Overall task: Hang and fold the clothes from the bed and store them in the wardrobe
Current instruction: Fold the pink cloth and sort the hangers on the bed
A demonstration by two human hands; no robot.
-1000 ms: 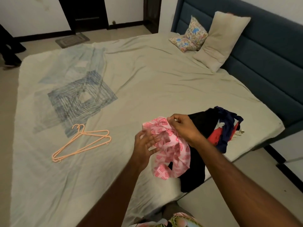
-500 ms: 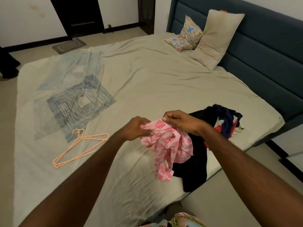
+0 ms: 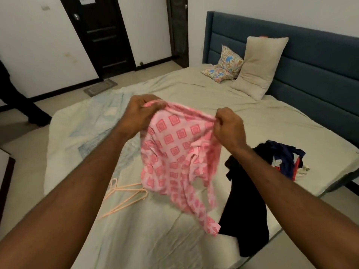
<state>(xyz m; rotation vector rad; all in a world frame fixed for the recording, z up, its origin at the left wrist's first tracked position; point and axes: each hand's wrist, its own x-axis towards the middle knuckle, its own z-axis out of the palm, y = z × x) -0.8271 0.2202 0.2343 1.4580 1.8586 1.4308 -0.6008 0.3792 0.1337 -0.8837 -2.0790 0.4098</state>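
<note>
A pink garment with a red square pattern (image 3: pixel 174 158) hangs in the air over the bed (image 3: pixel 223 105). My left hand (image 3: pixel 140 111) grips its top edge on the left, and my right hand (image 3: pixel 228 126) pinches the top edge on the right, so the cloth is spread between them. Its lower part is blurred. Peach plastic hangers (image 3: pixel 124 197) lie on the sheet below the garment's left side. A black garment (image 3: pixel 246 214) drapes over the bed's near edge, next to a small pile of navy, red and white clothes (image 3: pixel 285 160).
Two pillows, a floral one (image 3: pixel 225 68) and a beige one (image 3: pixel 260 66), lean on the blue headboard (image 3: pixel 314 61). A dark door (image 3: pixel 101 33) and a floor mat (image 3: pixel 101 89) lie beyond the bed's far side. A dark furniture edge (image 3: pixel 5 175) shows at left.
Both hands have lifted the pink garment up off the clothes pile and pulled apart, spreading its top edge. The camera has tilted up, so the door and headboard show more.
</note>
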